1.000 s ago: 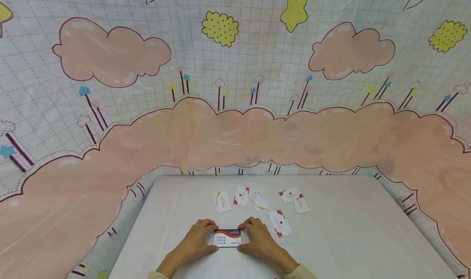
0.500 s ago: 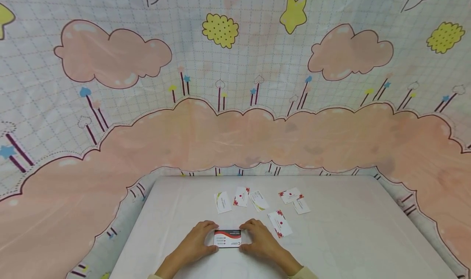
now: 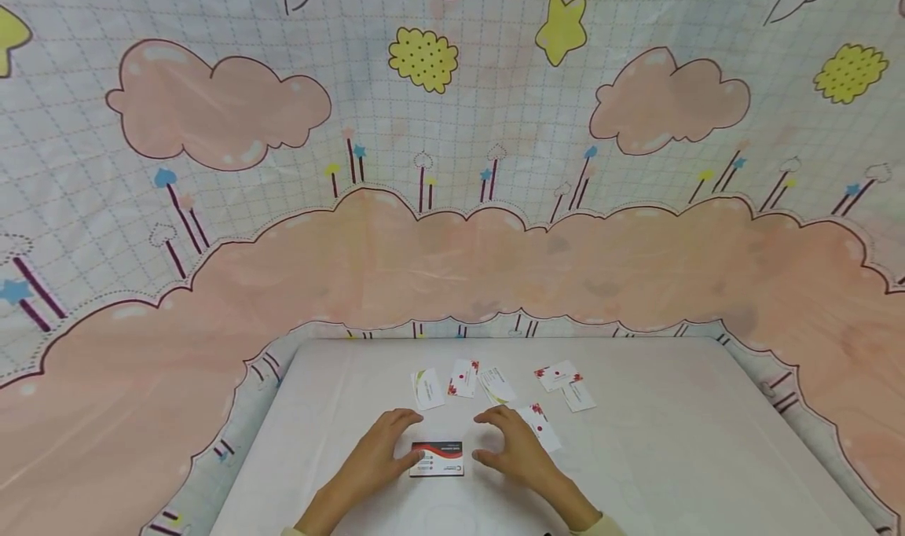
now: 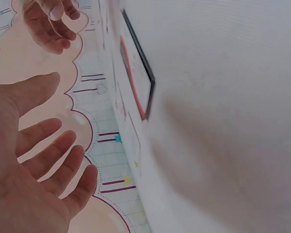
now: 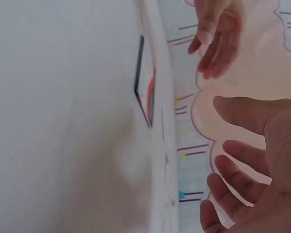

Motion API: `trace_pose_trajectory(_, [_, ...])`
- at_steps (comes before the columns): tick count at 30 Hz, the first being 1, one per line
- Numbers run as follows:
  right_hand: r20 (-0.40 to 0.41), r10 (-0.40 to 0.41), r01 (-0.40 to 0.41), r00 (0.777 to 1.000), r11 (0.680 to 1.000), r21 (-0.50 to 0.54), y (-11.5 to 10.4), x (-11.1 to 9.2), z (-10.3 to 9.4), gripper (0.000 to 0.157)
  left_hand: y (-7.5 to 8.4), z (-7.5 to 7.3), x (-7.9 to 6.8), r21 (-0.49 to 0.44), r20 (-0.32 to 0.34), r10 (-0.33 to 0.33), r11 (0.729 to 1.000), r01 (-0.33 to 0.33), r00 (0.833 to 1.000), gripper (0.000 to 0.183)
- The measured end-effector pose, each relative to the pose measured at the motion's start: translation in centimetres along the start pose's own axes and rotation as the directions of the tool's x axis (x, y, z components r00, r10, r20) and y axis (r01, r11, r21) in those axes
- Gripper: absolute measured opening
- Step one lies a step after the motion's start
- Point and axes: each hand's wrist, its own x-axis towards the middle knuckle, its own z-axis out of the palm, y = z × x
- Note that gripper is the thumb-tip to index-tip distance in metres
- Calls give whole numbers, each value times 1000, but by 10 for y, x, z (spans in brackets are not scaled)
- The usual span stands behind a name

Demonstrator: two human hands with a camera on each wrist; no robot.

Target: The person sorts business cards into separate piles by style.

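Observation:
A neat stack of business cards (image 3: 444,462), white with a red and black wave on top, lies flat on the white table near its front. My left hand (image 3: 376,454) hovers just left of the stack, its thumb overlapping the card's left part in the head view. On the other side my right hand (image 3: 519,451) is held apart from the stack. Both wrist views show the left hand (image 4: 43,155) and the right hand (image 5: 252,170) raised off the table with spread, relaxed fingers and nothing held. The stack's dark edge (image 4: 144,60) shows below them.
Farther back lie white cards with green curves (image 3: 428,389), a card with red flowers (image 3: 463,379) and another green-edged card (image 3: 498,385). Two overlapping cards (image 3: 558,375) sit right of these. One flowered card (image 3: 543,427) is partly behind my right hand. A patterned cloth hangs behind the table (image 3: 672,442).
Both hands have let go of the card stack's ends and lifted away, the right hand moving to the right. The stack stays in place.

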Motion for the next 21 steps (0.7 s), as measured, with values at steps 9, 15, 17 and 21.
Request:
trace_pose_trajectory(9, [-158,19,-15,987,1000,25,5,-4,-21,44,11,-3,23,-47,-8,9,999,-9,1000,49])
trace_pose_trajectory(15, [-202,97,-91,975,995,40,12,-8,-33,44,20,3,39,-99,1,22,995,-22,1000,48])
trace_pose_trajectory(17, [-213,115,-109,970,993,42,16,-9,-36,43,23,7,44,-110,15,21,994,-19,1000,48])
trace_pose_trajectory(21, [-237,136,-129,962,991,44,25,-12,-41,44,31,16,56,-125,52,26,992,-19,998,49])
